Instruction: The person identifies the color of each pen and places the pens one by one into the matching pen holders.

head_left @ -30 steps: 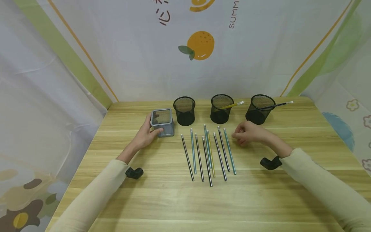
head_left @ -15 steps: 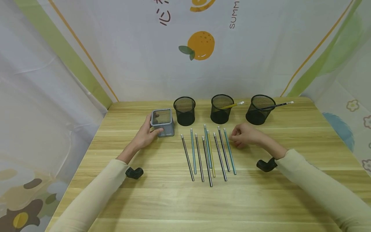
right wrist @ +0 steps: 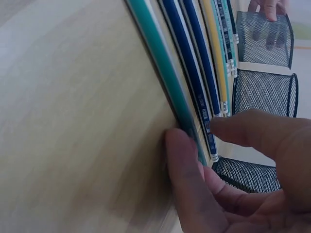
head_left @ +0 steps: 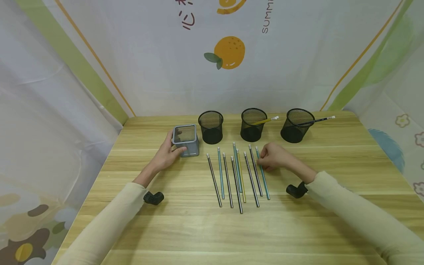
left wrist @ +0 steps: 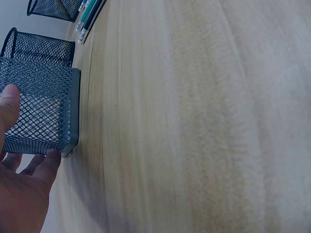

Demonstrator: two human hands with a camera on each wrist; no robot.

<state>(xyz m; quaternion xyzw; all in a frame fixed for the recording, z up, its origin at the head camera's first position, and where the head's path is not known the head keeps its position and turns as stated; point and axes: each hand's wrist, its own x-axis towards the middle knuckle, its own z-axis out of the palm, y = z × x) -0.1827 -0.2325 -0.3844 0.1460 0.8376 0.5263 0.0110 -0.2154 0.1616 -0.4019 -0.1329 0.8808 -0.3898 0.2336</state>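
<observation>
In went the left hand, gripping the grey mesh holder, a square, open-topped thing that stood upright on the table, thumb against its near face! And over on the right, the teal pencil lay flat, rightmost of its row, white eraser end pointing away from the person! The right hand curved about it towards that end, thumb and forefinger apart, a dark pencil just beside!

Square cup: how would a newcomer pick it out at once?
Find the back of the wooden table, then go left past the three black cups. There, in the left grip, is the square cup, the only grey one; its neighbours are round.
</observation>
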